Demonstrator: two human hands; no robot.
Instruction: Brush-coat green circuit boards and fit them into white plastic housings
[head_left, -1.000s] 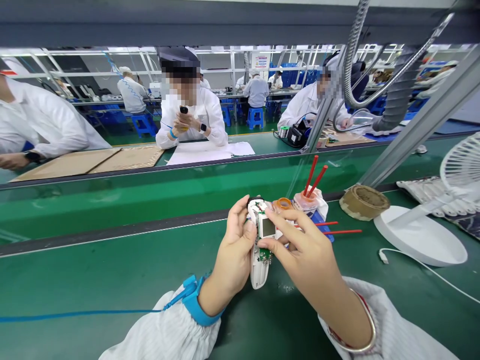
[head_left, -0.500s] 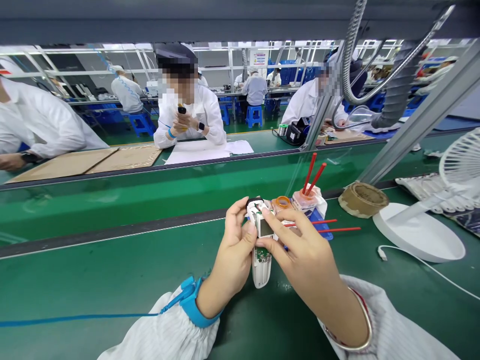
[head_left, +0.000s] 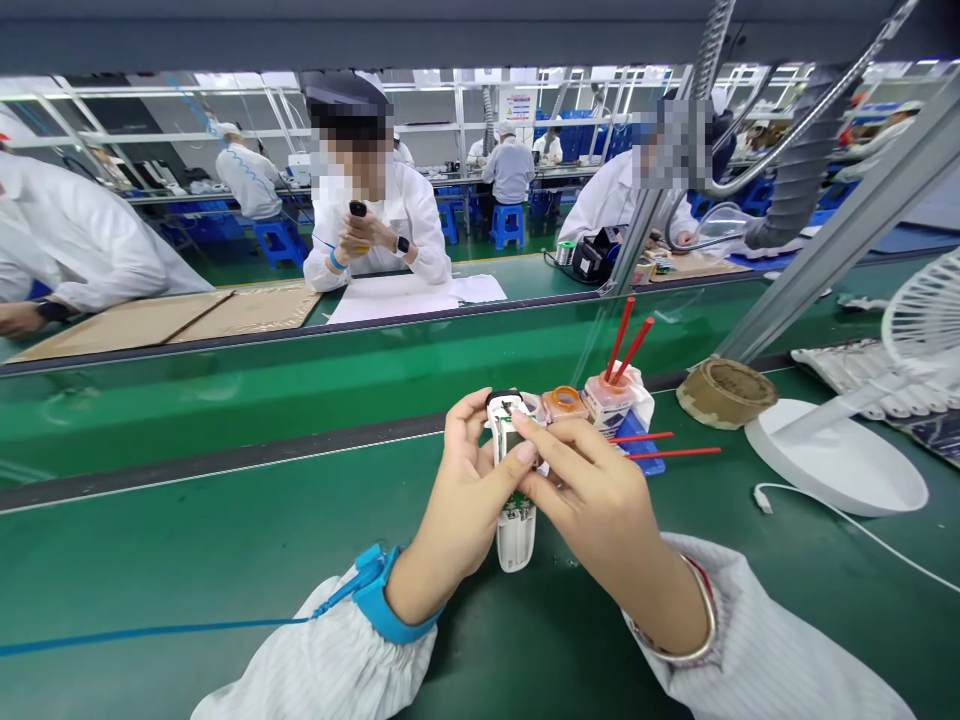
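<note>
Above the green bench I hold a white handheld device housing [head_left: 516, 540], upright, with a black top end and a green circuit board showing inside. My left hand [head_left: 469, 480] is closed round its left side, the thumb lying across the front over the small screen area. My right hand [head_left: 592, 490] grips it from the right, fingertips pressed on the upper board and the right edge. Fingers cover much of the middle. A blue wrist strap [head_left: 390, 600] with a cord circles my left wrist.
Behind my right hand stand small orange-rimmed jars [head_left: 564, 403] and a container with red sticks [head_left: 609, 395]. Rightward are a tape roll [head_left: 726, 395], a white fan [head_left: 836, 450] and a cable [head_left: 765, 498]. Across the green barrier, a co-worker [head_left: 375, 210] holds a dark-ended object.
My left thumb has moved from the device's left edge across its front, covering the screen. Both hands and the device have shifted slightly left.
</note>
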